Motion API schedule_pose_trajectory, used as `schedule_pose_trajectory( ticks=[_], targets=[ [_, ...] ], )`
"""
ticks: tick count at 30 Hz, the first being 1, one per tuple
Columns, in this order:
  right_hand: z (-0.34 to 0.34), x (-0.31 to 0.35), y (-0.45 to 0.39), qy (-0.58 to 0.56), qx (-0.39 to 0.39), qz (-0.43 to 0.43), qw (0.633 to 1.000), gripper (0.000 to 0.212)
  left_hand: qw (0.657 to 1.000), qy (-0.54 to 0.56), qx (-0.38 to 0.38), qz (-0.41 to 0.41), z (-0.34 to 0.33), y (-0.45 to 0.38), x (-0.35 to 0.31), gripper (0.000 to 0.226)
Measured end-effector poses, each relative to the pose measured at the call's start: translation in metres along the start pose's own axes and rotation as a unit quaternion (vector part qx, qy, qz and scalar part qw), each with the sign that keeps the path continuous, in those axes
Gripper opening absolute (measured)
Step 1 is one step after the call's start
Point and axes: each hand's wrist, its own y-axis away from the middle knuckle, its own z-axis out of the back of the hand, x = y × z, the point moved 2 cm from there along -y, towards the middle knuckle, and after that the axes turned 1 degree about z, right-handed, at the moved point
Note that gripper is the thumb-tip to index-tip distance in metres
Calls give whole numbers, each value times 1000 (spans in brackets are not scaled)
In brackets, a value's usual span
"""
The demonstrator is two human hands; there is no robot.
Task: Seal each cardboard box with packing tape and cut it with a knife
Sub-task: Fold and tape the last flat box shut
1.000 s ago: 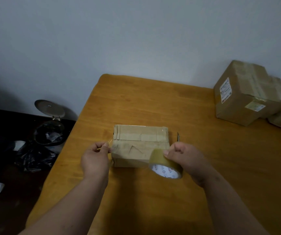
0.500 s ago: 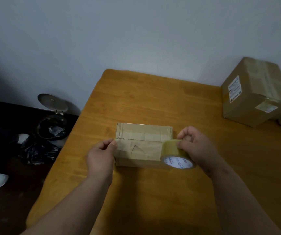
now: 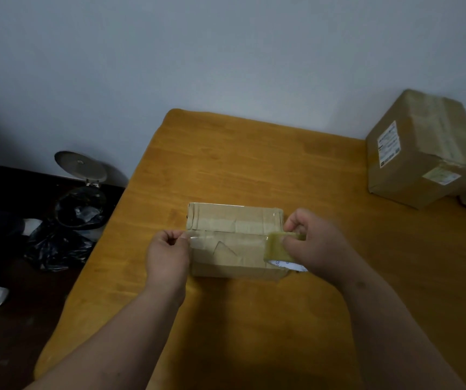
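Since half a second ago the tape roll (image 3: pixel 281 250) has travelled right, past the box's right end, drawing a strip across the top. Right hand (image 3: pixel 314 243) grips the roll, fingers curled round it. Left hand (image 3: pixel 167 253) pinches the free tape end (image 3: pixel 191 235) at the box's left edge, fingers together on it. Small cardboard box (image 3: pixel 234 239) sits mid-surface, nearer the left edge. Risks, as judged: strip looks off the centre seam; slack tension could wrinkle it; left pinch slipping would let the end curl back. No knife visible. Larger labelled box (image 3: pixel 417 161) stands at the far right corner of the surface (image 3: pixel 254 159).
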Motion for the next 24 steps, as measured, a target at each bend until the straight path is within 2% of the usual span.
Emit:
schedule_pose_trajectory(
  ticks=[2,5,8,10,11,15,21,24],
  targets=[
    [3,-4,4,-54,33,-21,998,9,1000,0,0,0,4,-4,-4,3],
    [3,-15,14,-111,131,-74,982,8,1000,-8,3,-21,7,-9,-10,9],
    [-7,-31,24,-113,239,-125,956,12,996,-60,17,-70,6,-6,-14,12],
    [-17,-42,29,-95,281,-142,944,11,989,-100,23,-102,4,-2,-16,11],
    [-23,-47,32,-85,292,-148,941,9,985,-125,30,-115,3,0,-17,9],
    [-49,-64,45,-89,316,-189,925,9,958,-211,69,-182,-4,9,-27,27],
    [-63,-78,57,-115,336,-205,912,13,912,-257,120,-295,-18,30,-44,11],
    [-65,-80,59,-123,347,-211,906,28,894,-256,155,-335,-25,40,-49,13]
  ],
)
